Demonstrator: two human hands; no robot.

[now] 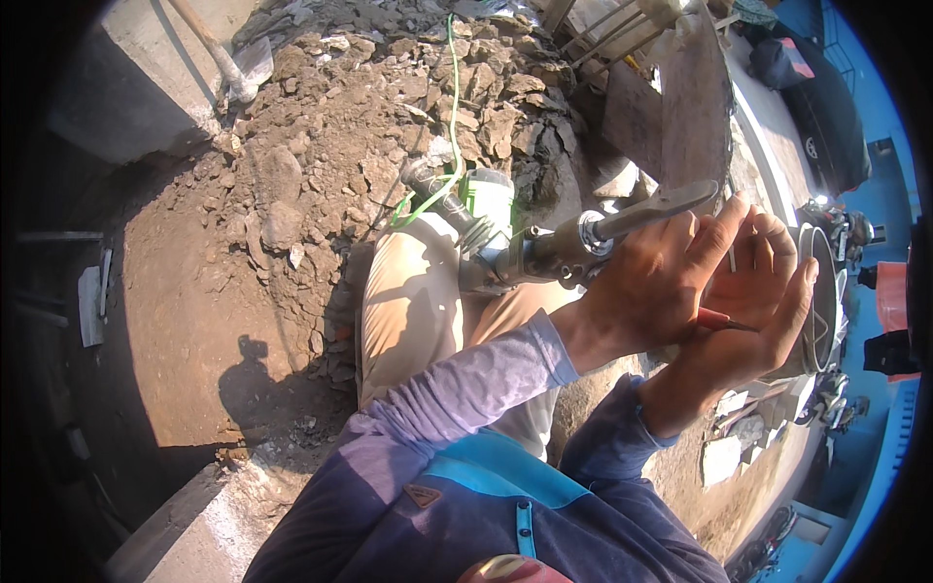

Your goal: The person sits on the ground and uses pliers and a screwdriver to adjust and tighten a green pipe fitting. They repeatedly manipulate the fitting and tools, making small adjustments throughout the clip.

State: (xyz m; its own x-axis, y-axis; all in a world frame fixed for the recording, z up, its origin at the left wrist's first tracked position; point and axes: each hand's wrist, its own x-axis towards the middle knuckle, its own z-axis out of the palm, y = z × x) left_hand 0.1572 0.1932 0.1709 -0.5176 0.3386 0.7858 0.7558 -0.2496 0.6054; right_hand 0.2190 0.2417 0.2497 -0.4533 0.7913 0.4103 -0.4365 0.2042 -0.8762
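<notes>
My two hands meet at the right, beyond the chisel of a demolition hammer [525,255]. That hammer, with its green housing, lies across my lap, the flat chisel [663,208] pointing right. My left hand [646,277] reaches over with its back up, most fingers curled and one stretched out. Close against it, my right hand [768,311] is cupped, palm up, fingers apart. A slim red thing with a dark pointed tip [717,318] shows between the hands over the right palm. Its other end is hidden by my left hand, so which hand grips it is unclear.
A green cord [454,107] runs from the hammer over broken rubble [389,107]. A wooden-handled digging tool [228,73] leans at the upper left beside concrete. A round container [821,301] stands just beyond my hands. Stone pieces [722,459] lie at the right.
</notes>
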